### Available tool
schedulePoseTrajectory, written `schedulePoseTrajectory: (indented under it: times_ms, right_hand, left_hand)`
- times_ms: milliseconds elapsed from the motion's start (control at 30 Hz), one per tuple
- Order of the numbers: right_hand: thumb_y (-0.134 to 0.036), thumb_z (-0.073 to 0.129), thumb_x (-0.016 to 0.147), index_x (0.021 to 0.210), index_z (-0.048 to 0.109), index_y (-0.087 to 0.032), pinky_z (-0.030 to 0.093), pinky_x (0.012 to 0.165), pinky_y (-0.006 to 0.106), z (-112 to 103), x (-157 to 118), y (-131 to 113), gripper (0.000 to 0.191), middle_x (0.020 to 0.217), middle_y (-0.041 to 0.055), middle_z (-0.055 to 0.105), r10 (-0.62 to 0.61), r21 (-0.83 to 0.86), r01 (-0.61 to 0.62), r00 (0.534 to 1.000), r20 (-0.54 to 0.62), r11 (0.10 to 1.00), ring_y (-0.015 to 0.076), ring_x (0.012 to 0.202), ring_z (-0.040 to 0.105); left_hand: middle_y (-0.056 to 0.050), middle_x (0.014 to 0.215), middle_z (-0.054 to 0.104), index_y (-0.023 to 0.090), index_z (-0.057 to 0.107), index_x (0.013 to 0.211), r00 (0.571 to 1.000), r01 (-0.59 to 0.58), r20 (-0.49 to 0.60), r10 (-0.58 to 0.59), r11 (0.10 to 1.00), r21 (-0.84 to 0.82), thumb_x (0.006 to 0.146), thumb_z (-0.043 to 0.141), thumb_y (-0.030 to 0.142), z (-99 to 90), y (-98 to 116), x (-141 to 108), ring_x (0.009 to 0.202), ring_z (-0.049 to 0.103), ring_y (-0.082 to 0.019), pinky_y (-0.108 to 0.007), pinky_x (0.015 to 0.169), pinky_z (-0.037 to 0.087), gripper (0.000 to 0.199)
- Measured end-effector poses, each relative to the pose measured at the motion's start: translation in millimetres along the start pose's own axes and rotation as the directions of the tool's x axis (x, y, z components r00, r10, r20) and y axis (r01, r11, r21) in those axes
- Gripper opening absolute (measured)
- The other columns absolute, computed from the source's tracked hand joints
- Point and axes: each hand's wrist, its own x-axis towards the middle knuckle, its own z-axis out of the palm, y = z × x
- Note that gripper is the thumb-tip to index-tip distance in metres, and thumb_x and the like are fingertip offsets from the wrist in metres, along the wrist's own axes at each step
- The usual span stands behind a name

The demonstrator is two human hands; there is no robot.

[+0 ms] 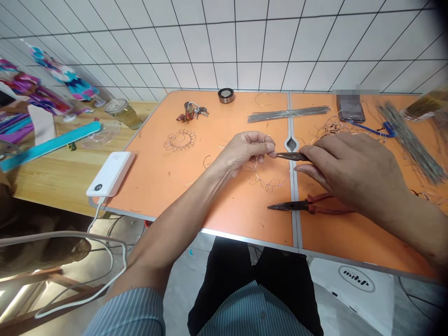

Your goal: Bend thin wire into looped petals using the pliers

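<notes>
My left hand point(247, 151) pinches a thin copper-coloured wire piece point(268, 182), whose loops hang below the fingers over the orange table point(231, 210). My right hand point(350, 163) is wrapped round dark-nosed pliers point(292, 156); their tips meet the wire at my left fingertips. The pliers' handles are hidden in my palm. Below my right hand, a second pair of pliers point(289, 206) with red handles lies across the table's metal seam. A flower-like wire ring point(180, 140) rests on the table left of my left hand.
Behind my hands lie a bundle of straight wires point(289, 114), a round tin point(226, 95) and keys point(192, 112). A phone point(350, 108), more wires point(413, 142) and a jar point(427, 105) are at the right. A white power bank point(111, 174) sits at the left edge, its cable hanging down.
</notes>
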Motion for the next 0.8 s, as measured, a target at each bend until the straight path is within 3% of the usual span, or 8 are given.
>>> schedulePoseTrajectory:
  times_ms: [300, 433, 633, 800]
  right_hand:
    - [-0.062, 0.043, 0.124, 0.117, 0.082, -0.029, 0.040, 0.083, 0.052, -6.7, 6.2, -1.7, 0.052, 0.103, 0.0175, 0.080, 0.009, 0.084, -0.010, 1.000, 0.016, 0.996, 0.0415, 0.104, 0.069]
    - [-0.066, 0.037, 0.124, 0.110, 0.080, -0.031, 0.040, 0.082, 0.053, -12.7, 8.1, -2.6, 0.057, 0.100, 0.0171, 0.078, -0.012, 0.030, 0.010, 0.998, 0.057, 1.000, 0.0413, 0.104, 0.067]
    - [-0.059, 0.038, 0.125, 0.096, 0.074, -0.030, 0.032, 0.078, 0.051, -13.7, 9.4, -1.8, 0.055, 0.091, 0.0163, 0.071, -0.068, -0.019, 0.069, 0.997, 0.039, 0.997, 0.0374, 0.093, 0.059]
    - [-0.062, 0.046, 0.123, 0.084, 0.065, -0.030, 0.022, 0.075, 0.046, -8.6, 10.4, -0.9, 0.054, 0.081, 0.0115, 0.062, 0.010, 0.186, -0.007, 1.000, -0.012, 0.982, 0.0329, 0.085, 0.052]
  left_hand:
    - [-0.004, 0.079, 0.083, 0.018, 0.080, 0.086, 1.000, 0.001, 0.016, -0.001, 1.000, -0.005, 0.076, 0.103, 0.035, 1.7, 1.8, -2.4, 0.060, 0.062, -0.008, -0.024, 0.061, 0.042, 0.031]
    - [-0.004, 0.079, 0.083, 0.018, 0.080, 0.086, 1.000, 0.002, 0.022, -0.002, 1.000, 0.000, 0.075, 0.103, 0.036, 2.3, 2.5, -3.2, 0.060, 0.061, -0.008, -0.024, 0.060, 0.042, 0.031]
    - [-0.004, 0.079, 0.083, 0.018, 0.080, 0.087, 1.000, 0.008, 0.018, -0.008, 1.000, 0.008, 0.076, 0.103, 0.036, 2.9, 2.7, -4.4, 0.061, 0.061, -0.009, -0.025, 0.063, 0.043, 0.031]
    - [-0.004, 0.078, 0.083, 0.018, 0.079, 0.086, 1.000, 0.000, 0.014, 0.000, 1.000, 0.022, 0.074, 0.103, 0.034, 4.8, 4.6, -4.8, 0.060, 0.060, -0.009, -0.025, 0.062, 0.041, 0.032]
